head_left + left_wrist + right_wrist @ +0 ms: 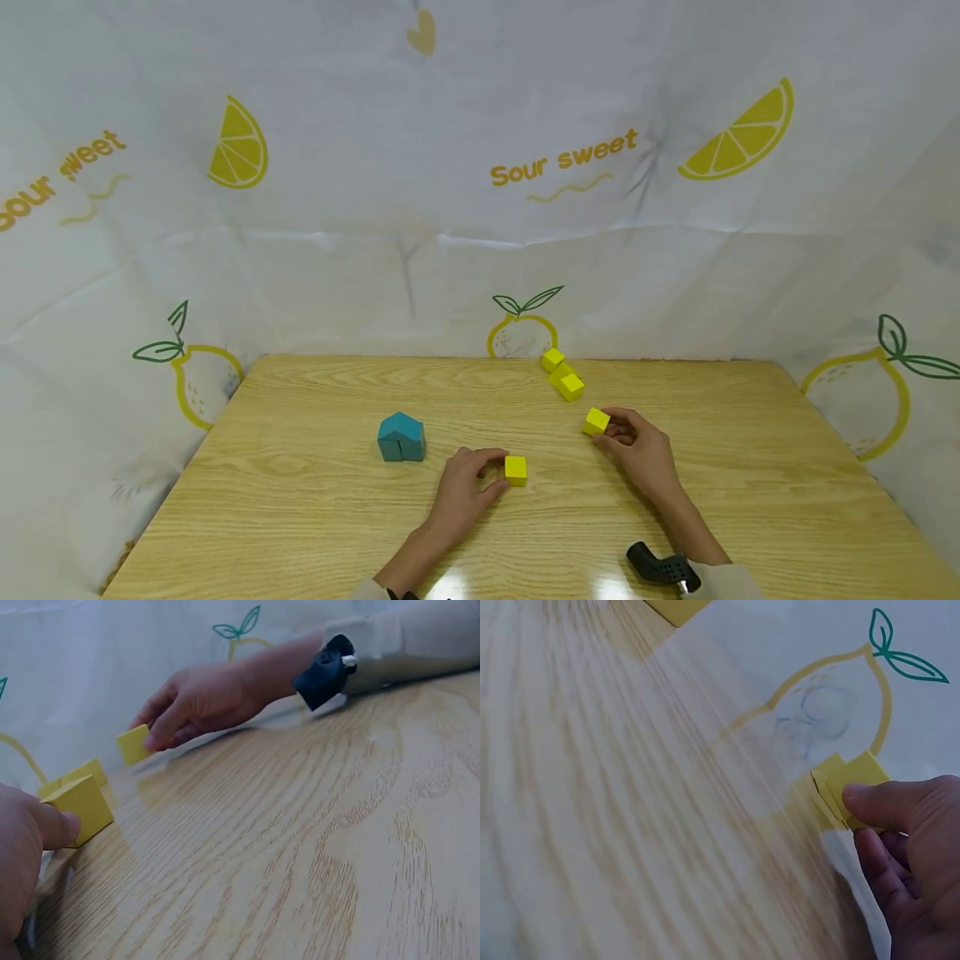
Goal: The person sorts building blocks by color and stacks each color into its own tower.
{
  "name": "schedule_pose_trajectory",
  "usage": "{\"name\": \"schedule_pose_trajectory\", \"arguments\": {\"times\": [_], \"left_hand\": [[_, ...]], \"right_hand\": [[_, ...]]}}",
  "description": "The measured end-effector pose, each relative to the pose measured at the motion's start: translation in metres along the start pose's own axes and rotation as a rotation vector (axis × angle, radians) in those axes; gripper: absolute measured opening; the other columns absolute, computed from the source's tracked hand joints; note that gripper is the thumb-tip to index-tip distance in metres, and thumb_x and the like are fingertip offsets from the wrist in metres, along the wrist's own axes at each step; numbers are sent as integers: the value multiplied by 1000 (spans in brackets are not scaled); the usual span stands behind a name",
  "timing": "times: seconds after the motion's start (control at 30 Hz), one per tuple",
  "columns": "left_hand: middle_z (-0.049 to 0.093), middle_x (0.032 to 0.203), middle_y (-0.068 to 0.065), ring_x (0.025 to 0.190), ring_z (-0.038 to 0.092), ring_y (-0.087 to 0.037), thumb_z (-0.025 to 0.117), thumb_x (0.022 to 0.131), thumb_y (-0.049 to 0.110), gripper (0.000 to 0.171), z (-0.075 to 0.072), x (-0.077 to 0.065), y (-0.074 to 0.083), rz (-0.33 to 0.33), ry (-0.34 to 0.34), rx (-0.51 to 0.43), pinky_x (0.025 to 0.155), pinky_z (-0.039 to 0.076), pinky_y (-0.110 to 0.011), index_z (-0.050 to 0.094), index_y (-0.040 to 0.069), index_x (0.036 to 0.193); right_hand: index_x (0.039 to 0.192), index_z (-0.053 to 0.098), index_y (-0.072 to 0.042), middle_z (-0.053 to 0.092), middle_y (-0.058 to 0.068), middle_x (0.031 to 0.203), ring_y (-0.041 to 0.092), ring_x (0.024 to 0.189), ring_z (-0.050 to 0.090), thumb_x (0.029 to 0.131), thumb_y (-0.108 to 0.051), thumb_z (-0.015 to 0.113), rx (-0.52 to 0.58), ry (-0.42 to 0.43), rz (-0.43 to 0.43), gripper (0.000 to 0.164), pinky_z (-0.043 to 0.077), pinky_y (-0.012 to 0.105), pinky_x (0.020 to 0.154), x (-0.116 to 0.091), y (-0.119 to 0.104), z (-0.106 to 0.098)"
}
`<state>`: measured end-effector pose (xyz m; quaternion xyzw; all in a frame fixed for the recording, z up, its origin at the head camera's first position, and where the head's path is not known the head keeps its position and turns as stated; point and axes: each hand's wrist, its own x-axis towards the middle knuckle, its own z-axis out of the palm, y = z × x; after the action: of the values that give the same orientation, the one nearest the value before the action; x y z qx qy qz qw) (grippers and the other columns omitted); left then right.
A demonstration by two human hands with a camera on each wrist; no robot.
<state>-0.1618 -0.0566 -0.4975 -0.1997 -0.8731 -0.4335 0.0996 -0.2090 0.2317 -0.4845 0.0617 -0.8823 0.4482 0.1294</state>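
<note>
In the head view my left hand (463, 490) pinches a yellow cube (515, 471) between thumb and fingers, low over the wooden table. Farther right and a little farther back, my right hand (643, 450) grips a second yellow cube (596, 421) at its fingertips. The left wrist view shows the left thumb against its yellow block (86, 808) and the right hand (202, 705) beyond it with its own. In the right wrist view the right thumb presses on the face of its cube (865, 780); the fingers behind are partly hidden.
Several more yellow blocks (566, 379) lie in a group near the table's back edge. Left of the hands stands a house-shaped group of blue blocks (401, 437) with a peaked top. A white lemon-print cloth (360, 275) hangs behind the wooden table (300, 517).
</note>
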Motion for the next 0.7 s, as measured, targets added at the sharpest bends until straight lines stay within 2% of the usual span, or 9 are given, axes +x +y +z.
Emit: {"name": "schedule_pose_trajectory", "arguments": {"times": [0.27, 0.53, 0.7], "left_hand": [[63, 96, 9, 75, 41, -7, 76, 83, 20, 38, 0, 0, 2, 1, 1, 5, 70, 36, -26, 66, 15, 119], [64, 97, 8, 75, 41, -7, 76, 82, 20, 38, 0, 0, 2, 8, 9, 18, 70, 35, -26, 66, 15, 118], [64, 99, 9, 75, 40, -6, 75, 83, 21, 38, 0, 0, 2, -9, 0, 21, 71, 34, -26, 66, 15, 119]], "right_hand": [[119, 63, -5, 62, 7, 94, 18, 84, 59, 84, -12, 75, 107, -79, -39, 38, 51, 22, 72, -2, -14, 2], [118, 64, -9, 62, 5, 93, 16, 83, 59, 84, -15, 75, 147, -128, -89, 37, 51, 23, 73, -4, -28, 7], [117, 64, -8, 61, 5, 92, 18, 82, 59, 82, -9, 76, 166, -188, -100, 37, 52, 26, 72, -6, -39, 9]]}}
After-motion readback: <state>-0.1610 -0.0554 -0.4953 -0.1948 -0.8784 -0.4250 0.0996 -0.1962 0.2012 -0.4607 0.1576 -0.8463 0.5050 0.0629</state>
